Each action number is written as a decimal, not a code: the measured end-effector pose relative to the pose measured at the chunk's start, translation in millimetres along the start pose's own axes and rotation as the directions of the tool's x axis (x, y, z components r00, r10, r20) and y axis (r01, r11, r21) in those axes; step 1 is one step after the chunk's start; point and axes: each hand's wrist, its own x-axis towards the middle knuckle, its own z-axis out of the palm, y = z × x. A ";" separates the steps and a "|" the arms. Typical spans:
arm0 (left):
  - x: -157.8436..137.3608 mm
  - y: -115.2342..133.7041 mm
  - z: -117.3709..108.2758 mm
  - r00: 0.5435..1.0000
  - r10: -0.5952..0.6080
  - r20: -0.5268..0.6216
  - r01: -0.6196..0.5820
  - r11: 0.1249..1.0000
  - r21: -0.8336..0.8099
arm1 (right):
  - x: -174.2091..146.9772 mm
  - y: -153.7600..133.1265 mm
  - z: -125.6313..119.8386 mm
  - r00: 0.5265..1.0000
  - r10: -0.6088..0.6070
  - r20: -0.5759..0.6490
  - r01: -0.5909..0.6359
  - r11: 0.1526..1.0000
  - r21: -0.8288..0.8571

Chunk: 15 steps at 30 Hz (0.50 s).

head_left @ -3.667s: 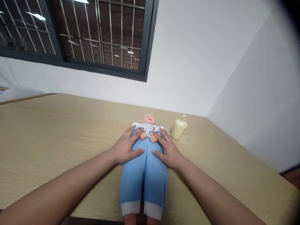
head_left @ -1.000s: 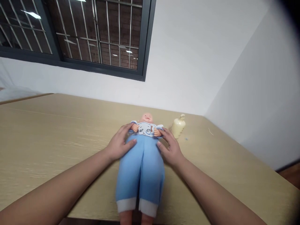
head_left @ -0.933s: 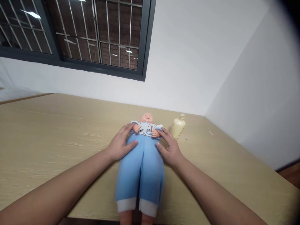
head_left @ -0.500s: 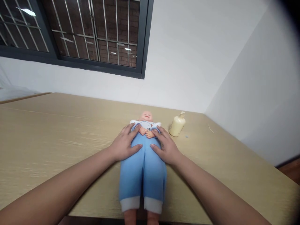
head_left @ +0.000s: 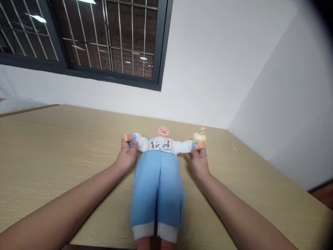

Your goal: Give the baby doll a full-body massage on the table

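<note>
A baby doll (head_left: 157, 184) lies on its back, head toward the wall and feet at the near table edge. It wears blue trousers with white cuffs and a white top with an elephant face. Both doll arms are stretched out sideways. My left hand (head_left: 126, 154) is closed around the doll's arm on the left, by the blue cuff. On the other side, my right hand (head_left: 199, 163) grips the doll's other arm near the wrist. Just behind that doll hand stands a cream pump bottle (head_left: 199, 135), its lower part hidden.
The wooden table (head_left: 78, 149) reaches back to a white wall (head_left: 208, 69). A barred window (head_left: 109, 38) is at the upper left. A thin pale strand (head_left: 234, 147) lies near the right edge. Whitish plastic (head_left: 20, 104) shows at the far left.
The doll's arms were folded together over its belly with my hands resting on them. Now they are spread wide, and my hands have moved outward holding them. The elephant print is uncovered.
</note>
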 end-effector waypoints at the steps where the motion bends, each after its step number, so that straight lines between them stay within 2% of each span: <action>1: 4.0 -6.2 0.7 0.999 -0.033 -0.026 0.032 0.999 -0.034 | 2.2 1.0 -0.3 0.997 0.069 -0.021 -0.067 0.996 0.061; 3: 10.5 -15.2 1.2 0.996 -0.057 -0.073 0.050 0.995 -0.092 | 3.4 0.1 -0.4 0.987 0.152 -0.050 -0.145 0.982 0.118; 5: 13.5 -17.8 0.4 0.996 -0.041 -0.081 0.030 0.990 -0.134 | 0.8 -3.7 -0.2 0.989 0.135 -0.054 -0.129 0.987 0.096; 7: 11.5 -13.8 -1.2 1.000 0.016 -0.015 -0.018 0.988 -0.151 | -5.1 -9.3 0.3 0.999 0.038 -0.018 -0.038 0.999 0.010; 9: 4.8 -5.1 -2.9 0.991 0.086 0.100 -0.070 0.986 -0.150 | -13.3 -15.1 1.3 0.991 -0.108 0.084 0.117 0.988 -0.105; 10: 0.2 0.1 -3.6 0.980 0.116 0.160 -0.092 0.985 -0.147 | -17.8 -17.8 2.2 0.971 -0.179 0.160 0.205 0.965 -0.161; 12: -9.3 10.7 -4.7 0.946 0.167 0.278 -0.138 0.983 -0.119 | -26.8 -22.2 4.3 0.900 -0.277 0.336 0.371 0.892 -0.258; 15: -19.8 23.5 -5.6 0.852 0.270 0.449 -0.314 0.949 0.025 | -36.6 -26.2 8.3 0.786 -0.317 0.531 0.559 0.731 -0.391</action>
